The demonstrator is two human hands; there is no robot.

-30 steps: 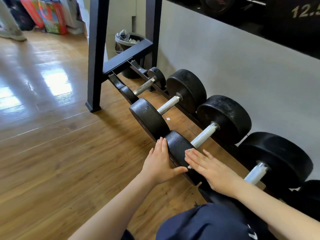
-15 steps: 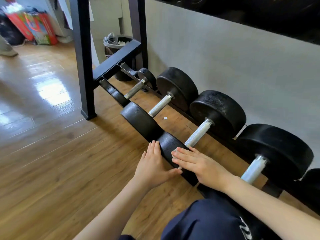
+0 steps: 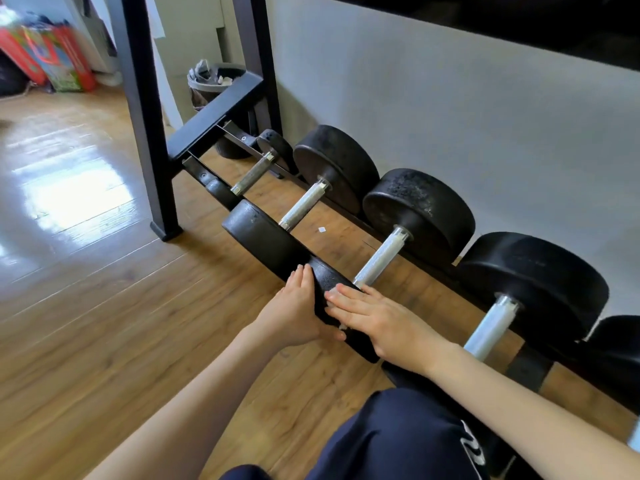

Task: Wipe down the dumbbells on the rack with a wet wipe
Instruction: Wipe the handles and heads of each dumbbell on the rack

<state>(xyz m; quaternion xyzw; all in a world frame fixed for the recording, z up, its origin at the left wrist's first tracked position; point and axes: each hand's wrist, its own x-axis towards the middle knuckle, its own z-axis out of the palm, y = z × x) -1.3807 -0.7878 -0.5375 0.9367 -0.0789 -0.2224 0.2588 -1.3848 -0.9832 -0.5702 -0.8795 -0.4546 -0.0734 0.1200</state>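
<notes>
Low on the black steel dumbbell rack (image 3: pixel 194 133), third dumbbell along from the rack's upright post, both hands work the near head of a black round-headed dumbbell with a knurled silver handle (image 3: pixel 379 258). Left hand (image 3: pixel 294 313) rests on the outer face of that near head (image 3: pixel 325 282), fingers straight along it, thumb tucked under the rim; holds nothing else. Right hand (image 3: pixel 374 315) lies flat on top of the head, fingers straight, pressing a small pale wet wipe (image 3: pixel 331 295) against the rubber; only a scrap of wipe shows by the fingertips, the rest is hidden under the palm.

Handling, judged: dumbbell is heavy, rigid, not something to lift for this; best left cradled on the rails and steadied or rolled by the head. Rubber heads look matte and grippy; the knurled handle is the natural grip if it has to be moved. Wipe is light, limp, damp, likely to bunch up, so flat-palm pressure suits it.

Orientation: long axis runs across the rack, near head toward the person and wood floor (image 3: pixel 104 323), far head (image 3: pixel 420 211) toward the grey wall (image 3: pixel 450 116). Neighbouring dumbbells sit parallel, heads nearly touching.
</notes>
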